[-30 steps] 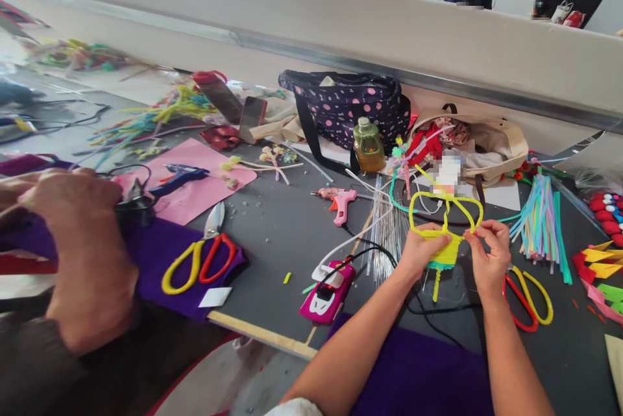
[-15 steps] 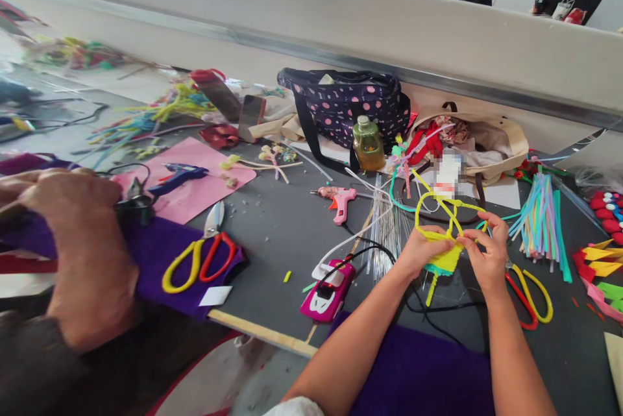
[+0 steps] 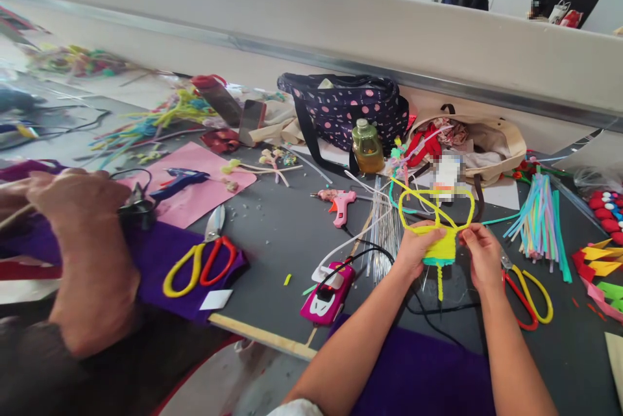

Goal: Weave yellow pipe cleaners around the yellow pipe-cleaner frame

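Between my hands is a yellow pipe-cleaner piece [image 3: 444, 246], with a tightly wound body, a teal lower edge, open loops at the top and a twisted stem hanging down. My left hand [image 3: 415, 250] pinches the body's left side, thumb across the front. On the other side, the fingertips of my right hand [image 3: 481, 252] are closed on the base of the right loop. Red-and-yellow scissors [image 3: 528, 293] lie just right of my right wrist. Beyond my left hand is a bundle of thin wires [image 3: 382, 234].
A pink glue gun [image 3: 339, 202], a magenta car-shaped device [image 3: 329, 293] with cables, and a bottle [image 3: 366, 146] stand to the left. Pastel pipe cleaners [image 3: 541, 224] lie right. A co-worker's hand [image 3: 73, 198] is at far left, near other scissors [image 3: 207, 257].
The yellow piece has turned to face me more squarely, its loops spread wider and its stem hanging straight. My right hand has lowered slightly, its raised fingers now curled in.
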